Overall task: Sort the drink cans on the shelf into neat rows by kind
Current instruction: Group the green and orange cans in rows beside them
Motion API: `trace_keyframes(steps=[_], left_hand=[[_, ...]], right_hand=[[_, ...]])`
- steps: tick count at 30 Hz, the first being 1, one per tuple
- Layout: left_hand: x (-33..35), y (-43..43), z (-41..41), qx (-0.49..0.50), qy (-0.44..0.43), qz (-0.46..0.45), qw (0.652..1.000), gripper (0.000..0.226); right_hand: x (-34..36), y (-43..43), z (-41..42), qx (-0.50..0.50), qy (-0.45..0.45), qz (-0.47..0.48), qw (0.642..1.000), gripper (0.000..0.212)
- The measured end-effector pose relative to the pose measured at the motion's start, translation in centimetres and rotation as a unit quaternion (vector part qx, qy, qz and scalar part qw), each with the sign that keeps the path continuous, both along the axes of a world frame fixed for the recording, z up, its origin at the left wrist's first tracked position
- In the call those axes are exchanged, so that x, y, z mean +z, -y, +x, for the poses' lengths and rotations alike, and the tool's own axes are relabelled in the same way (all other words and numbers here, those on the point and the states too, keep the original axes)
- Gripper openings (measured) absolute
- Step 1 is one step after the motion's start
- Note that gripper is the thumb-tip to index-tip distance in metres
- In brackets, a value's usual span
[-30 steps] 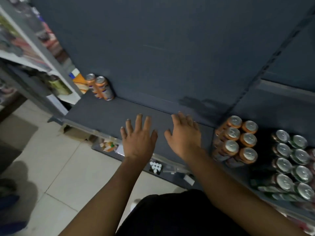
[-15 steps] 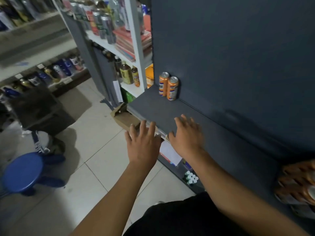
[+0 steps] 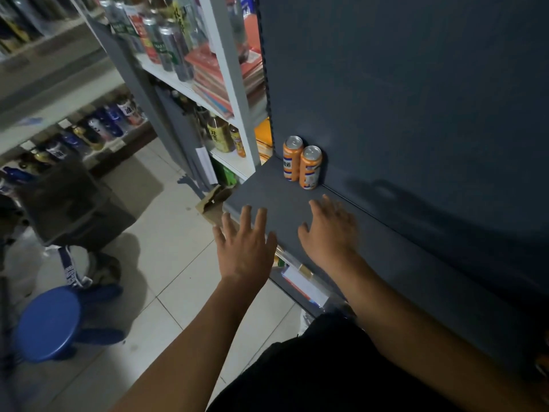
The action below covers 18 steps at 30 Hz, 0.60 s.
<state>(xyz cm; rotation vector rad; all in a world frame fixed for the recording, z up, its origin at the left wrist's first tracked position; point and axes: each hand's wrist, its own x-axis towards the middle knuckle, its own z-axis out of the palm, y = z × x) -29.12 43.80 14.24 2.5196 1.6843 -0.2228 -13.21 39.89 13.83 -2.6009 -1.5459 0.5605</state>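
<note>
Two orange cans stand upright at the far left end of the dark shelf (image 3: 386,263), tight against its back panel (image 3: 416,114): the far can (image 3: 292,158) sits almost at the shelf's end, and the near can (image 3: 310,168) is pressed up beside it, so close that they look to be touching. Both have their silver tops up, so their long axes run straight up from the shelf. The right hand (image 3: 329,233) is spread flat, palm down, over the shelf with nothing in it. From its fingertips the near can lies straight ahead and a little to the left, with bare shelf between them. The left hand (image 3: 245,248) is also flat, its fingers apart, and holds nothing. It hangs over the shelf's front left corner, partly out over the floor, and is farther from the cans. I judge the right hand the nearer one for a reach. I cannot tell whether either palm rests on the shelf or floats just above it. The light is dim and the cans' labels are too small to read. The shelf's right end runs out of view, where an orange smear at the edge is too blurred to name. The lower shelf is mostly hidden under the arms. A blue stool (image 3: 49,322) stands on the floor well to the left.
</note>
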Motion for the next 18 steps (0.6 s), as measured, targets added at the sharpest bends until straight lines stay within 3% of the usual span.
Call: trace_keyframes(steps=[10,18], left_hand=[[-1.1,-9.1,5.5,-0.022,-0.008,-0.010,1.000,0.059],[-3.5,-17.5,8.7,-0.100,-0.009,-0.036,0.994,0.060]], right_hand=[[-1.4,-7.1,5.4,-0.042,-0.012,-0.011,0.999,0.057],[-3.1,-12.1,7.5,-0.154,-0.045,-0.032,0.986,0.053]])
